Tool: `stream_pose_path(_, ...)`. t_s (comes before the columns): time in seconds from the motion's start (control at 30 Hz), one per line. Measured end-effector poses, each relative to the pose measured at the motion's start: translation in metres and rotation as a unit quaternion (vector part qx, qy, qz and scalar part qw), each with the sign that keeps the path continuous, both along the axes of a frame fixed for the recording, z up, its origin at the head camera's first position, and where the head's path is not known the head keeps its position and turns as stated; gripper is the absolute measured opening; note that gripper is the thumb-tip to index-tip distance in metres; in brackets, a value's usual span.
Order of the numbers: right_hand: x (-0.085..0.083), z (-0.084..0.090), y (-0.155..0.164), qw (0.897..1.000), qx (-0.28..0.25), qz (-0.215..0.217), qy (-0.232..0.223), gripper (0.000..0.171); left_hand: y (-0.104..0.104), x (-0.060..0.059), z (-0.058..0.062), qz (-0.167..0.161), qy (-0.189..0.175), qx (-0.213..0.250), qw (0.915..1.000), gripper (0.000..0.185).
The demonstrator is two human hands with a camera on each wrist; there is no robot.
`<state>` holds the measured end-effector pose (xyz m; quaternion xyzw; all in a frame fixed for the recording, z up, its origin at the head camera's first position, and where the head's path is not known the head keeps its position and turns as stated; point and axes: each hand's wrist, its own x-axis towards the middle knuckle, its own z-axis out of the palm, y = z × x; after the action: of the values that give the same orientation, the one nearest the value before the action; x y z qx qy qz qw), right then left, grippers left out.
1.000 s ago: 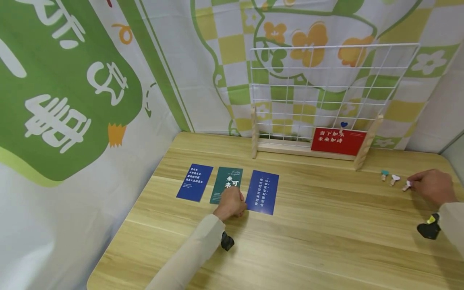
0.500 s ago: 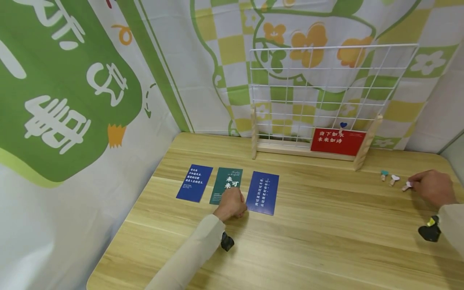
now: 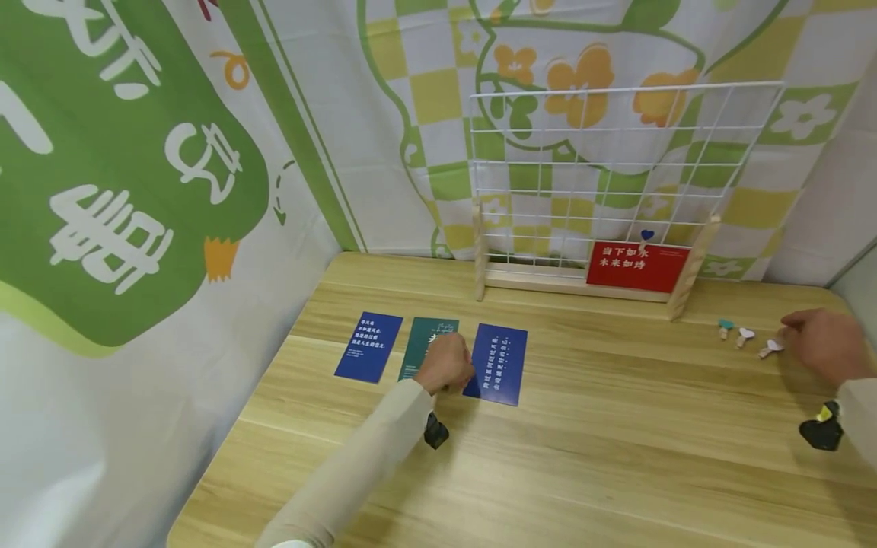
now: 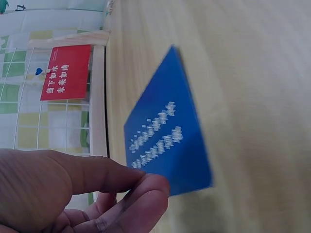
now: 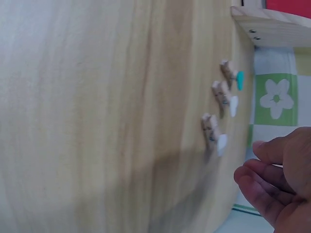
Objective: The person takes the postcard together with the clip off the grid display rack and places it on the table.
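Note:
My left hand (image 3: 445,364), loosely curled with thumb and forefinger together, is over the green card (image 3: 419,348), hiding much of it. In the left wrist view its fingertips overlap the edge of a blue card (image 4: 163,131) lying flat with white writing; contact is unclear. Another blue card (image 3: 368,347) lies farther left. My right hand (image 3: 825,346), fingers bent and apart from the thumb, holds nothing. It is just right of a small wooden clothespin with a pale heart (image 3: 773,346). Beside that are a white-heart clothespin (image 3: 744,336) and a teal-heart one (image 3: 725,327).
At the back stands a white wire grid rack (image 3: 617,175) on wooden feet. A red card (image 3: 637,266) hangs low on it, under a blue heart clothespin (image 3: 647,237). The wooden table (image 3: 603,457) meets printed curtains behind and at left.
My right hand has let go of the pale-heart clothespin and drawn back to the right. My left hand has shifted slightly up and right. The cards have stayed in place.

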<state>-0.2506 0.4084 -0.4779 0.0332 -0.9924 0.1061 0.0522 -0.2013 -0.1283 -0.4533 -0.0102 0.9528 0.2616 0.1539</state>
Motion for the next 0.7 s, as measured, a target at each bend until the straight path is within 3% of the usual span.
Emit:
stream_pose_path(0.2, 0.0, 0.018, -0.011, 1.0, -0.009, -0.006, 0.015, 0.026, 0.013, -0.027, 0.008, -0.002, 0.004, 0.004, 1.0, 0.024)
stream_pose_path(0.4, -0.002, 0.04, -0.037, 0.998, 0.002, 0.024, 0.059, 0.025, 0.025, -0.051, 0.019, -0.022, 0.027, -0.007, 0.9994, 0.019)
stream_pose_path(0.57, -0.004, 0.056, -0.054, 0.993, 0.007, 0.058, 0.098, 0.022, 0.035, -0.068, 0.024, -0.035, 0.038, -0.039, 0.9979, 0.017)
stream_pose_path(0.7, -0.003, 0.066, -0.066, 0.99, -0.004, 0.086, 0.114, 0.02, 0.047, -0.08, 0.029, -0.054, 0.036, -0.087, 0.9941, 0.031)
